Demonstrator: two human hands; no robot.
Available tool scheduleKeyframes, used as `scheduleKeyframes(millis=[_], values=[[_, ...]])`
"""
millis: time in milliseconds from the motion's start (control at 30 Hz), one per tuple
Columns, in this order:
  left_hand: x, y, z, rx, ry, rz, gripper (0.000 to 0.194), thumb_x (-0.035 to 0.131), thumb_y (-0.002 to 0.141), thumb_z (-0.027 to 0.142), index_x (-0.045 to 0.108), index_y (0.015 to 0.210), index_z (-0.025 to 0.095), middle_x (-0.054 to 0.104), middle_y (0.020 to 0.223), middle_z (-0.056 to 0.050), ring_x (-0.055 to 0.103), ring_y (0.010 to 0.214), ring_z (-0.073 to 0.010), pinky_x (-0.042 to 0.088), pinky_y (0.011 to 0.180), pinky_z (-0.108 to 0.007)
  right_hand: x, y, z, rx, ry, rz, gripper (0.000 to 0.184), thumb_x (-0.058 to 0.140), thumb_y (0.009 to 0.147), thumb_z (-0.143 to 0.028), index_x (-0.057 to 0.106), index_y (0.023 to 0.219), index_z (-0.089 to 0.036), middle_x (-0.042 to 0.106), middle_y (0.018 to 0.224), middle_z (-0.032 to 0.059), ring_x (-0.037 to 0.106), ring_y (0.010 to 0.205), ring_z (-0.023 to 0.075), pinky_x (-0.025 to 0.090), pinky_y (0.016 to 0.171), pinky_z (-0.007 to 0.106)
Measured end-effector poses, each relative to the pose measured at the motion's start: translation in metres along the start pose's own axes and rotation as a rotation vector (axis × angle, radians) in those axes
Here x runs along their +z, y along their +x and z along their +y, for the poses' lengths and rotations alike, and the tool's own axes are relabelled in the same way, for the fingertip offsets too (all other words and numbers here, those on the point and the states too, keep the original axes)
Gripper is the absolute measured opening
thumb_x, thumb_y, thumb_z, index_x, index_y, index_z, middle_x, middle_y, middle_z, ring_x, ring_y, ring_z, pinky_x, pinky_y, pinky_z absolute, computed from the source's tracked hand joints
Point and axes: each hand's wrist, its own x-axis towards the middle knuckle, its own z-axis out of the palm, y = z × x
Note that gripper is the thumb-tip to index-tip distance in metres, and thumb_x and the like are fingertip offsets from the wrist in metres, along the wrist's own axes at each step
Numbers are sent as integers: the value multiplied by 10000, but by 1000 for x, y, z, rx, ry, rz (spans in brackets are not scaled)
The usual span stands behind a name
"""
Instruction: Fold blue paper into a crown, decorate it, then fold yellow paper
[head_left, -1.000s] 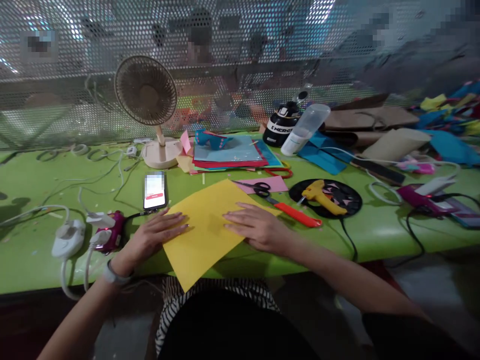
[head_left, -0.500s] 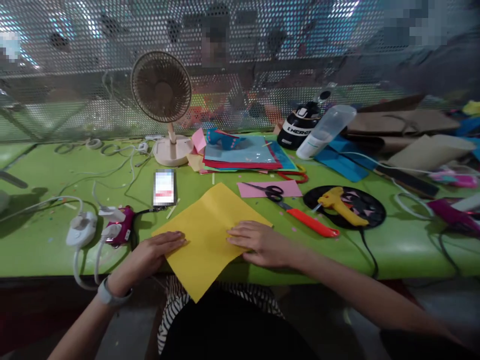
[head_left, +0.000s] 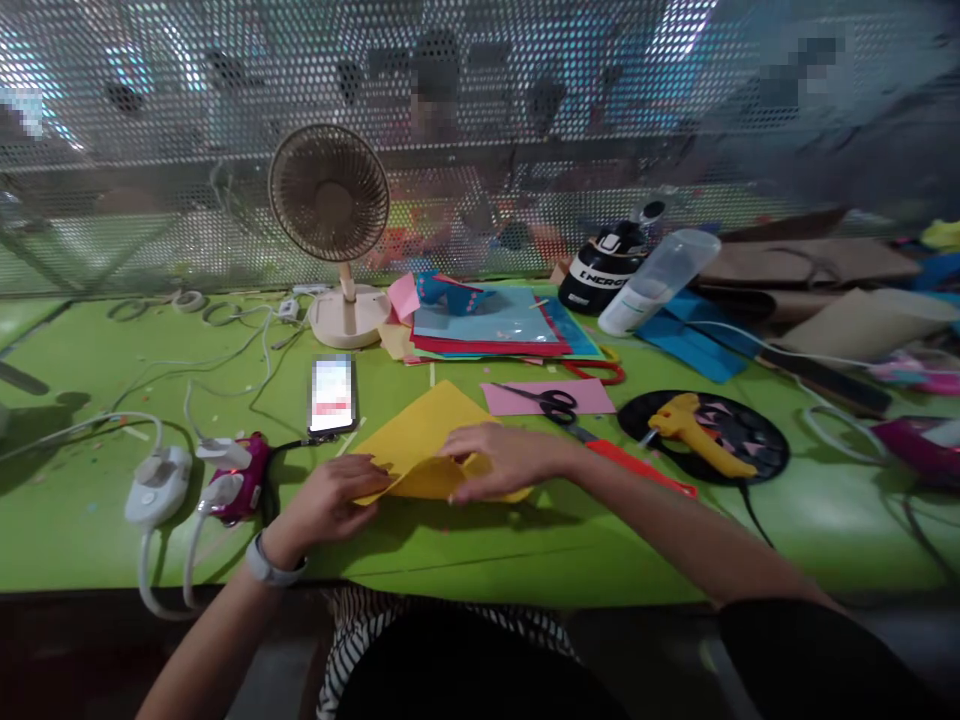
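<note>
A yellow sheet of paper [head_left: 427,430] lies on the green table in front of me, its near part bent up and over so that a curved fold faces me. My left hand [head_left: 336,500] is closed on the sheet's left corner, fingers on top and thumb at the near edge. Curled round the raised part near the middle is my right hand [head_left: 499,460], with the thumb low and the fingers above; the paper under its palm is hidden. Just beyond my right hand, black-handled scissors [head_left: 555,402] rest on a pink paper strip [head_left: 596,396]. A red-handled cutter [head_left: 637,466] lies beside my right forearm.
A yellow glue gun [head_left: 697,430] sits on a black round plate [head_left: 772,440] at right. Left are a phone [head_left: 332,395], a purple power strip [head_left: 244,480] and a white plug adapter [head_left: 157,488]. Behind stand a fan [head_left: 330,195], stacked coloured sheets [head_left: 495,325] and bottles [head_left: 600,270].
The yellow sheet lay flat with its near corner over the table edge; that corner is now folded up away from me. Both hands went from resting flat to gripping the paper.
</note>
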Motion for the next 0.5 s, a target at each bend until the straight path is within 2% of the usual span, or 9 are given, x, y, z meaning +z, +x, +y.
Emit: scheduleKeyframes(millis=[100,167,233,333,433,500], values=[[-2,-2,0,18,-112,-5,342,553,894,252,643,1216,180,734,1110,-116,698,1020,-218,549,948,-428,17,-5,-3,-76,-119,-6,477,661,841,-515,679,1174,-173,685,1138,119,623,1065,242,506,900,377],[-3,-2,1,33,-141,-31,314,556,914,278,651,1202,195,742,1094,-106,702,1015,-216,555,938,-417,28,-12,-2,-64,-147,-14,376,621,891,-445,691,1144,-176,687,1110,114,627,1044,240,516,888,384],[-3,-2,1,35,-136,-39,273,555,936,286,666,1173,208,755,1054,-93,711,988,-208,563,925,-398,35,-22,-2,-43,-149,-4,357,593,917,-389,674,1185,-168,674,1165,122,621,1076,244,514,917,391],[-5,-4,2,13,-142,34,249,535,961,294,675,1153,219,763,1006,-87,717,957,-195,568,915,-381,41,-40,-2,-3,-153,81,514,591,916,-377,532,1382,-168,571,1370,146,546,1239,264,463,1034,424],[-10,-7,4,-12,-168,161,241,540,961,308,680,1139,226,762,968,-84,715,933,-191,587,873,-374,49,-58,3,69,-191,201,776,602,901,-398,232,1552,-191,401,1524,163,406,1383,285,393,1111,484],[-13,-8,5,-24,-161,221,206,556,950,264,691,1105,238,762,919,-64,718,886,-177,597,835,-354,58,-67,11,120,-256,270,944,628,875,-417,41,1579,-193,272,1586,179,292,1448,314,347,1135,535]])
